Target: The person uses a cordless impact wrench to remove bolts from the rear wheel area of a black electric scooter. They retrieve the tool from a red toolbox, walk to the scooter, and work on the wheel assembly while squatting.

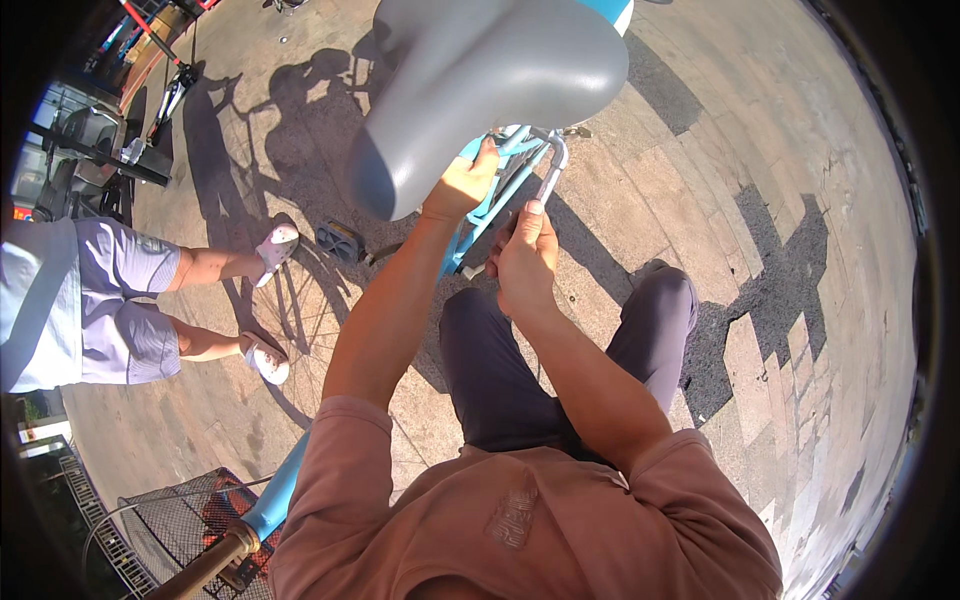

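Observation:
A grey bicycle saddle [500, 70] fills the upper middle of the view, above a light-blue bicycle frame [480, 215]. My left hand [462, 180] is closed on the blue frame just under the saddle's front part, its thumb pointing up and the other fingers mostly hidden. My right hand [525, 255] grips the lower end of a bent silver metal bar [552, 165], thumb along it, beside the frame and below my left hand. What the bar's upper end joins is hard to make out under the saddle. A black pedal [338, 243] is at lower left of the saddle.
A person [130, 340] in light shorts and pink clogs stands at the left. A wire basket [180, 515] and a handlebar [200, 565] are at the lower left. Parked two-wheelers [90, 160] stand at the upper left. Sunlit paving [780, 160] has dark patches.

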`<state>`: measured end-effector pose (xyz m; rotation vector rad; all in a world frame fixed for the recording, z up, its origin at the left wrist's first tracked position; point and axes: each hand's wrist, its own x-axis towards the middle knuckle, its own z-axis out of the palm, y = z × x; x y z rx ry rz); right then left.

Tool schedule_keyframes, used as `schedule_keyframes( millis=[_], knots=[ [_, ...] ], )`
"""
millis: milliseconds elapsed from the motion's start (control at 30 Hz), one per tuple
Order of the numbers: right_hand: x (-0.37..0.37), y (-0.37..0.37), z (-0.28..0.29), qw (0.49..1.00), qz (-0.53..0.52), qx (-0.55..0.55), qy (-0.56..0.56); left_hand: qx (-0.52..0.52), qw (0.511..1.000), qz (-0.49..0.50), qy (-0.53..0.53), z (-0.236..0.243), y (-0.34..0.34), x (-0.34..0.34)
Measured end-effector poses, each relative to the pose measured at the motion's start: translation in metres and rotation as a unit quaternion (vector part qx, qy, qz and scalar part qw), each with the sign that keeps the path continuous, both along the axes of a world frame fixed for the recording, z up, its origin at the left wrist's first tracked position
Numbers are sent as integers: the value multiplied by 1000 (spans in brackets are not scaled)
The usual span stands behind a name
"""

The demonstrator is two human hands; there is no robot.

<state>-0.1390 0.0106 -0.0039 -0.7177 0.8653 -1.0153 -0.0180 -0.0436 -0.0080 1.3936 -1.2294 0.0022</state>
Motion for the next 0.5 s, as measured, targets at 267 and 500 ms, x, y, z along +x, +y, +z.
schedule_keyframes(
  millis=[267,500],
  knots=[
    [-28,-88,-67,844,1,-457,282,28,996,-64,53,-2,0,5],
    [-11,-144,-84,770,7,-569,290,43,996,-54,53,-5,2,8]
  ],
)
